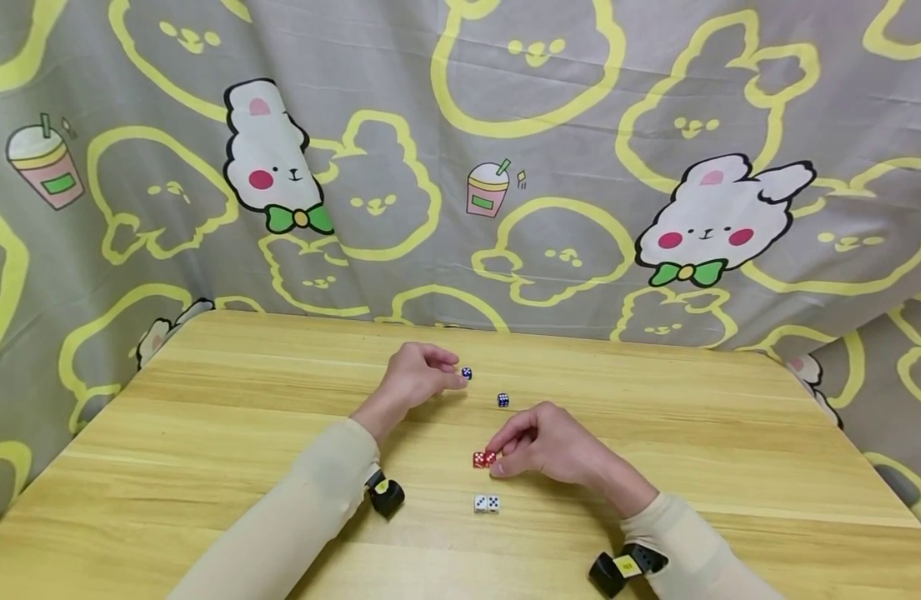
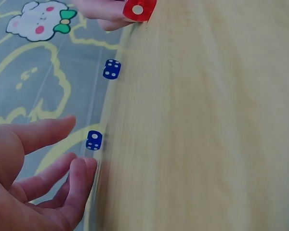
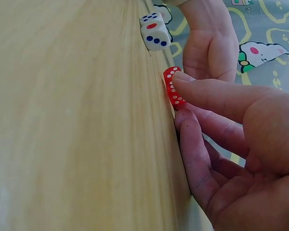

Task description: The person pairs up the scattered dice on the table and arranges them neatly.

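My left hand [image 1: 421, 375] reaches over the table with thumb and fingers parted beside a blue die [image 1: 467, 373]. In the left wrist view that blue die [image 2: 94, 140] shows just past the fingertips. A second blue die [image 1: 503, 400] sits apart, nearer to me and to the right. My right hand [image 1: 553, 446] pinches the right red die [image 1: 491, 457] between thumb and forefinger. Against its left side stands another red die [image 1: 478, 460]. The right wrist view shows the thumb over the red dice [image 3: 172, 86], partly hiding them.
Two white dice [image 1: 486, 503] stand side by side, nearer to me than the red pair. All the dice are on a wooden table [image 1: 242, 417]. A patterned grey curtain [image 1: 400, 192] hangs behind the table's far edge. Each wrist carries a black camera [image 1: 387, 497].
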Action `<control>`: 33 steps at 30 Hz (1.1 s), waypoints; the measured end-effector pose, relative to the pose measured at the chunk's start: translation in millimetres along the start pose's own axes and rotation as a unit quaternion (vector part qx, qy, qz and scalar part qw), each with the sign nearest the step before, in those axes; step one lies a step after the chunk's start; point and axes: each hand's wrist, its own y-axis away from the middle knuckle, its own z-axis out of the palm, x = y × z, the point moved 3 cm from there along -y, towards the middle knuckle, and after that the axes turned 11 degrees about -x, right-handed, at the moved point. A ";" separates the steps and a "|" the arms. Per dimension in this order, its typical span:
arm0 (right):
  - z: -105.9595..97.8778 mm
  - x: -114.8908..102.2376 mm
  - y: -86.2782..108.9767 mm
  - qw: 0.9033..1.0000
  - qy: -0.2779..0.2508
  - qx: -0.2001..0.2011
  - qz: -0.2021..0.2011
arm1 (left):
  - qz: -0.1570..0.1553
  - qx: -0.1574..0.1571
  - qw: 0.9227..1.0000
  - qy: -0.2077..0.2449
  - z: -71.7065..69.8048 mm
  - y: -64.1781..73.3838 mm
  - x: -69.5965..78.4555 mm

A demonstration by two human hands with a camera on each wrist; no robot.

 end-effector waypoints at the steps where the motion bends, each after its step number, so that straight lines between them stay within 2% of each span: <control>1: 0.0 0.0 -0.1 1.000 0.000 0.000 0.000 | -0.002 0.002 1.000 -0.002 0.3 -1.3 0.3; 10: 0.3 0.7 -0.4 1.000 -0.002 -0.004 -0.003 | -0.014 0.001 1.000 -0.019 2.8 -9.1 -0.4; 16: 0.4 1.3 -0.2 1.000 -0.002 -0.003 -0.002 | -0.004 -0.005 0.999 -0.038 5.0 -10.8 -0.7; 33: 0.2 1.4 0.1 1.000 -0.006 -0.006 -0.007 | -0.005 0.020 0.996 -0.091 7.0 -15.9 -0.6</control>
